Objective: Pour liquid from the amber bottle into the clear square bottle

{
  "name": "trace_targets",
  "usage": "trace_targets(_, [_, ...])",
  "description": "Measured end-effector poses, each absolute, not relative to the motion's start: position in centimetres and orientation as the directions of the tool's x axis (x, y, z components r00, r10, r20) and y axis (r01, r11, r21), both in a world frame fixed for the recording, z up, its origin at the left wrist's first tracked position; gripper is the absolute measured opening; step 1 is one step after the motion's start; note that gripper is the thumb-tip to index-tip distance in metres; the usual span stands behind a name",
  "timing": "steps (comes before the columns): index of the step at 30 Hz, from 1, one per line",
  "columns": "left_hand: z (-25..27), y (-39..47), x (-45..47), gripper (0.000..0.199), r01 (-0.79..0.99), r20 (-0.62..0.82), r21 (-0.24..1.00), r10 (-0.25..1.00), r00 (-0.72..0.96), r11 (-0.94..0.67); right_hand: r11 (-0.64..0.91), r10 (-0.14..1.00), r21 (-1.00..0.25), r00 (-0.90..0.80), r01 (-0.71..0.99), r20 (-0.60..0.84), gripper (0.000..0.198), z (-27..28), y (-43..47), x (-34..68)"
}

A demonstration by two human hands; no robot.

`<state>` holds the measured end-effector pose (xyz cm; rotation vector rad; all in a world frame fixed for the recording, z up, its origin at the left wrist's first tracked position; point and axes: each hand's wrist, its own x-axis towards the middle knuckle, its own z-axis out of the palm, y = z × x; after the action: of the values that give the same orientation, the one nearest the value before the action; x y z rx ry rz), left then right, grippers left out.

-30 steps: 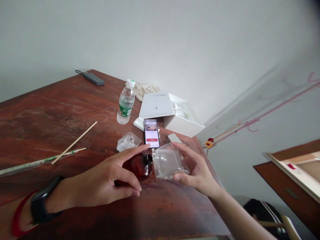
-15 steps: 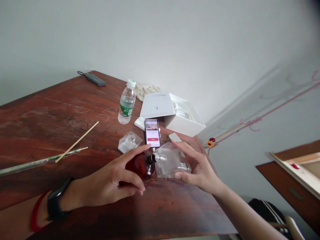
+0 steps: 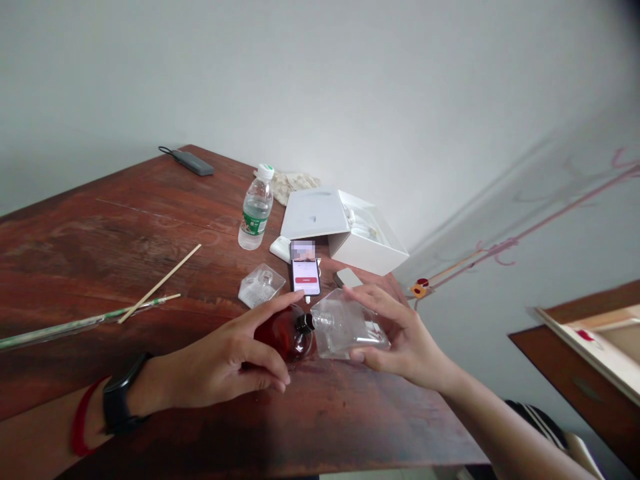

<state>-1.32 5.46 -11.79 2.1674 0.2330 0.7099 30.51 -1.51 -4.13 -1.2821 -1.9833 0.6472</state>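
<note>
My left hand point(image 3: 240, 353), with a dark watch band on the wrist, curves around a dark amber bottle point(image 3: 280, 332). The bottle's black neck point(image 3: 305, 324) points right. My right hand point(image 3: 395, 330) grips a clear, flat-sided glass bottle point(image 3: 345, 330) between thumb and fingers. Its threaded mouth faces left and sits close by the black neck; whether the two touch I cannot tell. Just behind the hands lies another clear angular glass piece point(image 3: 261, 285) with a round neck. A phone point(image 3: 305, 270) with a lit screen rests behind the bottles.
A water bottle point(image 3: 256, 208) stands at the back beside an open white box point(image 3: 367, 247). Chopsticks point(image 3: 160, 283), one pair wrapped, lie at the left. A grey device point(image 3: 193, 163) sits at the far edge. The wooden table point(image 3: 200, 447) ends at the right near a wall.
The clear bottle in my right hand has shifted slightly right, away from the black neck. My left hand stays almost still on the amber bottle. The view has shifted a little.
</note>
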Motion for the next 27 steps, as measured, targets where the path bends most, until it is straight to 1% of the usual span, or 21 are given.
trace_targets(6, [-11.9,5.3,-1.5,0.013,-0.044,0.395,0.755,0.4,0.827,-0.654,0.439,0.897,-0.653,-0.345,0.617,0.277,0.071,-3.3,-1.4,30.3])
trace_targets(13, [-12.0,5.1,-1.4,0.011,-0.045,0.376,0.782,0.413,0.83,-0.622,0.441,0.894,-0.591,-0.385,0.675,0.228,0.073,-2.5,-1.4,30.3])
trace_targets(23, [-12.2,5.4,-1.4,0.01,-0.087,0.407,0.784,0.402,0.82,-0.615,0.473,0.879,-0.537,-0.419,0.698,0.229,0.07,-1.8,-1.4,30.1])
trace_targets(27, [-12.0,5.3,-1.4,0.01,-0.085,0.394,0.797,0.407,0.824,-0.599,0.467,0.881,-0.528,-0.42,0.709,0.216,0.071,-1.6,-1.4,30.1])
